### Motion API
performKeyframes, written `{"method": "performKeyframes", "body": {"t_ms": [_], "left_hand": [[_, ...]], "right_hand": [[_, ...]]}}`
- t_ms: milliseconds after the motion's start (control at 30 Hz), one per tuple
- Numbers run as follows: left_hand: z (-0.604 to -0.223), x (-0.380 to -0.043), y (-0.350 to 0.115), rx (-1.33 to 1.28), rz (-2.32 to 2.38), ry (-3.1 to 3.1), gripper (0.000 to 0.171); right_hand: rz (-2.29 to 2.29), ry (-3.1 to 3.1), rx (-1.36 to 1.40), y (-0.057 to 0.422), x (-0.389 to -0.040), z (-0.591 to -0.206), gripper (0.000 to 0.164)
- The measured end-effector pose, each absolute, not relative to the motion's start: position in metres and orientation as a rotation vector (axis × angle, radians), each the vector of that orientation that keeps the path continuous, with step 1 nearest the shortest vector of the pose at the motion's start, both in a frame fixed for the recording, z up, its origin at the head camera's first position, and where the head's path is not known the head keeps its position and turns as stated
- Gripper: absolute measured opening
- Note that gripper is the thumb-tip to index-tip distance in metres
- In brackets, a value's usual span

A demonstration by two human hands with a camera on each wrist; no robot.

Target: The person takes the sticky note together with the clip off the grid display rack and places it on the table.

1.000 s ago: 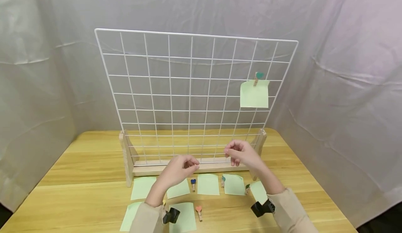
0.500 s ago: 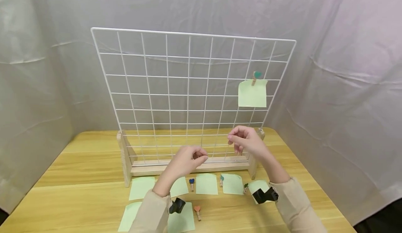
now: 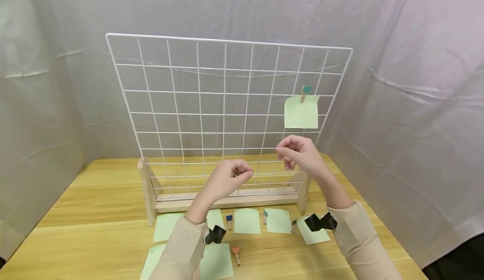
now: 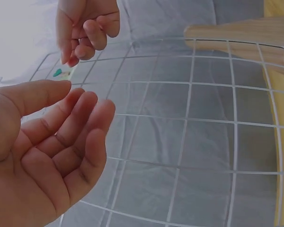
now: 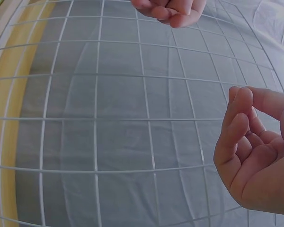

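Both hands are raised in front of a white wire grid panel [image 3: 211, 92] and neither shows anything held. My left hand [image 3: 227, 179] has loosely curled fingers, its thumb [image 4: 47, 92] close to the index fingertip. Higher and to the right, my right hand [image 3: 302, 156] has its thumb near the index fingertip, the other fingers loosely bent. Just above the right hand, a pale green paper note [image 3: 301, 112] hangs on the grid from a wooden clothespin [image 3: 303, 96] with a teal heart.
The grid stands in a wooden base [image 3: 227, 202] on a wood-grain table [image 3: 75, 213]. In front lie several green notes [image 3: 247, 221], small clothespins with a blue heart [image 3: 229, 221] and an orange heart [image 3: 236, 255], and others. Grey cloth [image 3: 45, 103] surrounds the table.
Both hands have risen in front of the grid, the left also moving a little right. The view has shifted slightly. The hanging note stays clipped in place.
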State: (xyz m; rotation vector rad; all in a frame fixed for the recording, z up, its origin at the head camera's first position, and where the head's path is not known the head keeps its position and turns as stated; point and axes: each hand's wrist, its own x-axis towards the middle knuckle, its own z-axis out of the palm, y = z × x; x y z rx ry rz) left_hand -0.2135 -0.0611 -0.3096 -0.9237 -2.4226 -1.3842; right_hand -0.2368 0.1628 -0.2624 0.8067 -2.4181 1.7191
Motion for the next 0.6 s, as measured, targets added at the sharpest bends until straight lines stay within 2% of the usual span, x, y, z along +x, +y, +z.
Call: {"method": "performKeyframes", "body": {"t_ms": [433, 600], "left_hand": [[-0.287, -0.222, -0.045, -0.827, -1.391, -2.398, 0.008], [-0.279, -0.226, -0.038, -0.835, -1.388, -2.387, 0.008]], "right_hand": [[1.712, -2.364, 0.744, 0.174, -0.236, -0.236, 0.018], [1.716, -2.318, 0.716, 0.179, -0.239, -0.224, 0.01]]}}
